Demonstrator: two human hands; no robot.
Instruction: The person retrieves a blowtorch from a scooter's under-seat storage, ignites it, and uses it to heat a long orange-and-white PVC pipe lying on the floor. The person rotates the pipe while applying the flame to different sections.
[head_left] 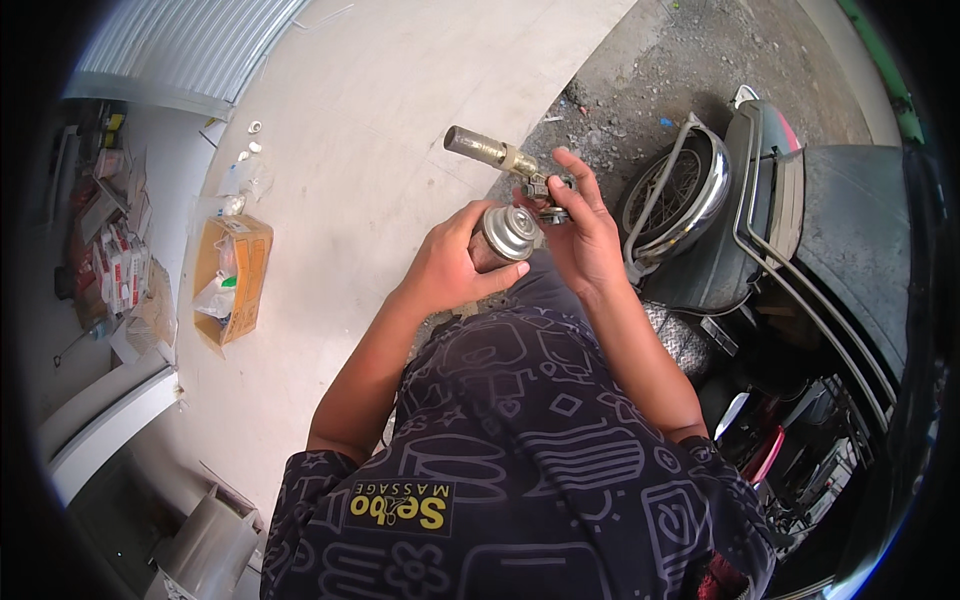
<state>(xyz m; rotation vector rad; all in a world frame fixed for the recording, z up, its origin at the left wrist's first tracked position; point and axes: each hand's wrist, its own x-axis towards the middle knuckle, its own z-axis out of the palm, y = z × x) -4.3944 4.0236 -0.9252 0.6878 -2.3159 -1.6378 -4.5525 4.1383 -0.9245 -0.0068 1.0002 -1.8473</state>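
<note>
In front of my body, my left hand (450,258) wraps round a gas canister (508,236) whose silver domed top tilts up toward the right. Close beside it, my right hand (585,228) grips a blowtorch head (500,157) by its valve end. The torch's worn metal tube points away to the upper left. Canister top and torch base are very near each other; I cannot tell whether they touch. Fingers partly cover the torch's valve and knob. My right index finger sticks out, away from the torch.
An open cardboard box (248,280) with plastic bags stands on the pale floor at left. Shelves of boxes (122,265) line the left wall. To the right are a motorbike wheel (680,190) and a sidecar-like metal body (850,240). Gravel (640,90) covers the ground beyond.
</note>
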